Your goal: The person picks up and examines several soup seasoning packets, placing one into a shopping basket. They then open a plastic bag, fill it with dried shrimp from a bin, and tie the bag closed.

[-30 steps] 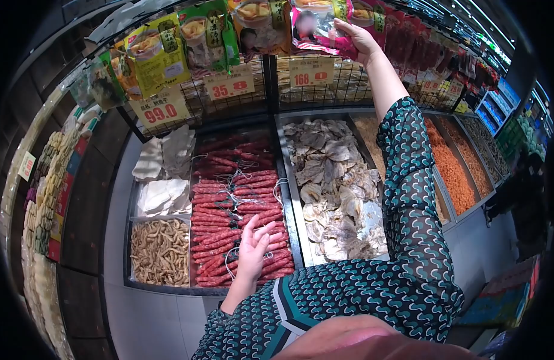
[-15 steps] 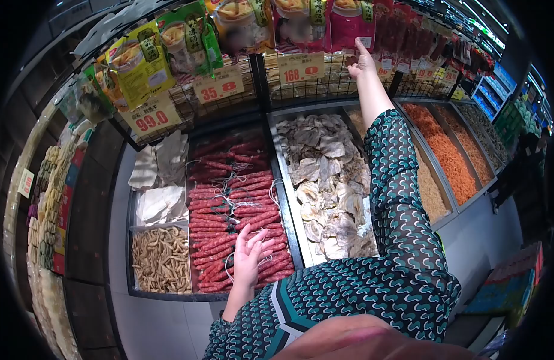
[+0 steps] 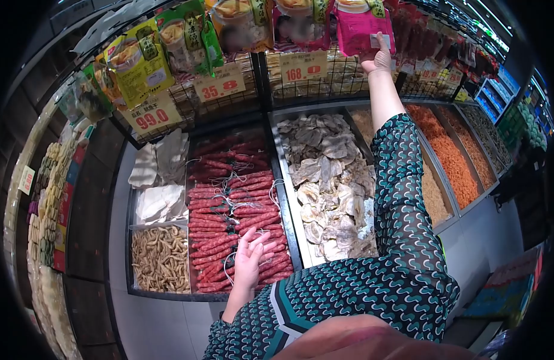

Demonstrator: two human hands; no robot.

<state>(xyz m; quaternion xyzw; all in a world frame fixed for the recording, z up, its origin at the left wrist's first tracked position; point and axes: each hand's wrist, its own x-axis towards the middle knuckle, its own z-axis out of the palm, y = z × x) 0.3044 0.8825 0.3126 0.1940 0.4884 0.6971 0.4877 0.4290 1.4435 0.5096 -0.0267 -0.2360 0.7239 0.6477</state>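
Observation:
At the top of the head view, my right hand grips the lower edge of a pink packet, thumb in front on its white label and fingers behind. The packet is at the hanging row, beside another pink-edged packet. My left hand hovers palm up, fingers apart and holding nothing, over the lower part of the red sausages. Right of the sausages lies a tray of flat dried seafood.
Yellow and green packets hang at the upper left above price signs. Bins of orange dried goods stand right. A bin of small tan dried goods is lower left. Stacked boxes sit lower right.
My right hand has moved slightly right and down and now holds the pink packet, which has swung right and tilted. My left hand has hardly moved.

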